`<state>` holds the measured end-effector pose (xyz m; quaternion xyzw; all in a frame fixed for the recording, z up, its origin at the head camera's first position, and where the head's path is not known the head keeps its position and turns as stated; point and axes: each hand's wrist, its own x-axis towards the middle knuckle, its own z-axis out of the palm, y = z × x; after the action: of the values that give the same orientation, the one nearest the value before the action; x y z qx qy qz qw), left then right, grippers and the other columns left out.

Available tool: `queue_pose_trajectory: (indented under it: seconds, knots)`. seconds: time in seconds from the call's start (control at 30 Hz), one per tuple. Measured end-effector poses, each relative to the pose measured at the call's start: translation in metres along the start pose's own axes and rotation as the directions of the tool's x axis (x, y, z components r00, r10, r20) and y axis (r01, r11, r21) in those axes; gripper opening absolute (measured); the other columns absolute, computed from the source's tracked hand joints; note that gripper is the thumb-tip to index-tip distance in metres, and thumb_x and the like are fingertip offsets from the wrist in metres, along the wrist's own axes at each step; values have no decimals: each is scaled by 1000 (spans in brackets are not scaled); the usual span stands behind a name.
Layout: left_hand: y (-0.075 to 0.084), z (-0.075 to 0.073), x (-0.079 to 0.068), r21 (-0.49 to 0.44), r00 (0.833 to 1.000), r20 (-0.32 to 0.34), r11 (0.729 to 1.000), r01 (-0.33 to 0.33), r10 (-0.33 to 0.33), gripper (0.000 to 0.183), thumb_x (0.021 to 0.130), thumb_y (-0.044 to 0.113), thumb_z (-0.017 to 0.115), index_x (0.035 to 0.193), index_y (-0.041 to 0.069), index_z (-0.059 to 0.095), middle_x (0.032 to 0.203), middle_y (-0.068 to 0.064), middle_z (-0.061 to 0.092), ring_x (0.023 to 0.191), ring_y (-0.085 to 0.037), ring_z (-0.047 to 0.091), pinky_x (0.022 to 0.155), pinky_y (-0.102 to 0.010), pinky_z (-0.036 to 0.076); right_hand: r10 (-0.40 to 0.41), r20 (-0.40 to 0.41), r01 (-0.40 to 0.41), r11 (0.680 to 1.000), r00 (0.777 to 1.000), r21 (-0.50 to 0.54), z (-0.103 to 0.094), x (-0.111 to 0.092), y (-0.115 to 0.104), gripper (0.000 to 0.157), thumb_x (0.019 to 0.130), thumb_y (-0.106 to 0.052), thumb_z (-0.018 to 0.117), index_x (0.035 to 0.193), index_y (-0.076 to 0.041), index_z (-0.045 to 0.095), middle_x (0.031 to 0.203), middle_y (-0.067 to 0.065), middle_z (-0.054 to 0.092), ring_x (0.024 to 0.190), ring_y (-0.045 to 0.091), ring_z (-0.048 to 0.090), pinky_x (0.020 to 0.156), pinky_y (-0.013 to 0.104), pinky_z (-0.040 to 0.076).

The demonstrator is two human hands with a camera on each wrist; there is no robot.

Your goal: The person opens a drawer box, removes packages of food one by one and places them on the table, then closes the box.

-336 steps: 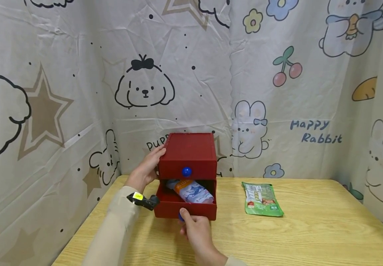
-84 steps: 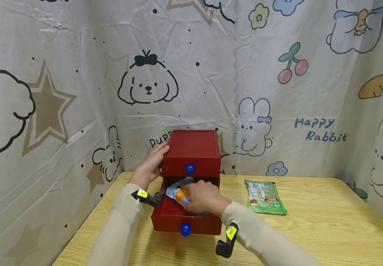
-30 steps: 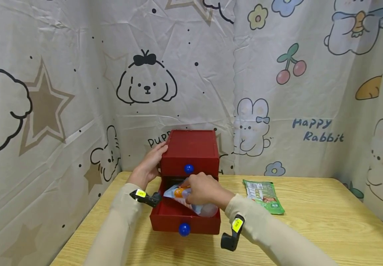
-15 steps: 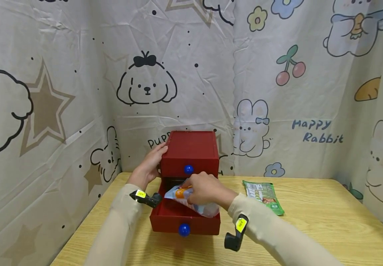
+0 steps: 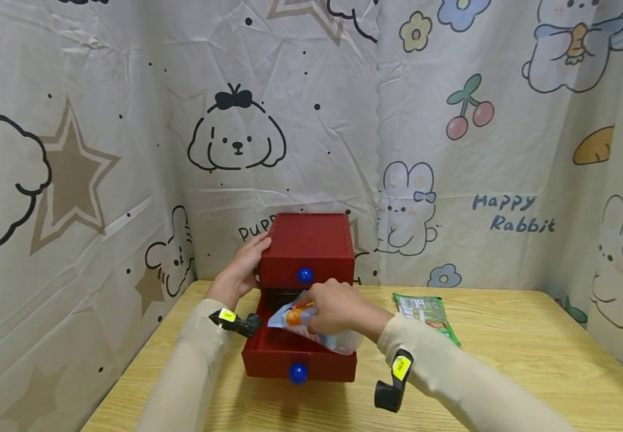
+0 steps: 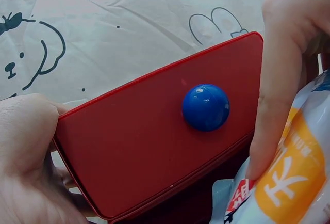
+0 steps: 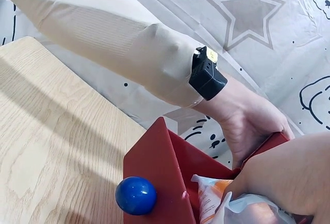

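- Okay, so your right hand (image 5: 335,309) was the near one: its fingers gripped the plastic snack bag (image 5: 296,319), in front of the red cabinet (image 5: 311,237) and over its pulled-out lower drawer (image 5: 268,365).
- That bag ran slantwise under your palm, one end toward the cabinet's left side, the other hanging over the drawer's front right corner. Hard to say whether its underside touched the drawer floor.
- Your left hand (image 5: 238,270) rested against the cabinet's left side, fingers laid along it, not curled round anything. From there, the bag was off to the right, lower down.
- Label-wise, the bag had an orange patch (image 6: 291,182) with a big white character and a red patch (image 6: 240,193) with more, but sideways and partly covered, so no sure reading.
- A green pouch (image 5: 425,312) lay on the table (image 5: 506,360) to the cabinet's right, partly behind your sleeve (image 5: 452,378); print too small to read.
- Cloth (image 5: 317,150) behind the cabinet: "Happy Rabbit" to its right, "PUPP" just left, rest hidden by the cabinet.
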<state>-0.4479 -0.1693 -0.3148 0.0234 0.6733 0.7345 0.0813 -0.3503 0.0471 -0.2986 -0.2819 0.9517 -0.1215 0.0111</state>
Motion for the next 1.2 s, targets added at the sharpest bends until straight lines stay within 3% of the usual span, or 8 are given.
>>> queue_pose_trajectory:
  seconds: [0.33,0.63,1.2]
  knots:
    - [0,-2,0,-8,1000,0,1000,1,-1,55,113,38,39,165,32,26,158,-18,37,135,-44,41,104,-72,33,-26,9,26,1000,1000,1,-9,-8,2,41,83,-24,83,123,-23,79,116,1,73,87,15,62,65,29,51]
    - [0,-3,0,-1,1000,-3,1000,2,-2,54,113,39,39,165,32,27,160,-17,36,137,-44,39,104,-72,33,-16,18,15,999,1000,38,-15,-17,5,40,83,-23,82,123,-24,79,117,3,73,76,15,59,61,30,52]
    - [-1,-1,-1,15,1000,6,1000,-12,12,54,112,40,39,165,31,28,159,-17,36,137,-44,39,104,-71,34,-23,9,23,998,1000,60,-25,-29,13,41,80,-18,82,121,-24,80,114,0,73,92,18,58,71,33,52]
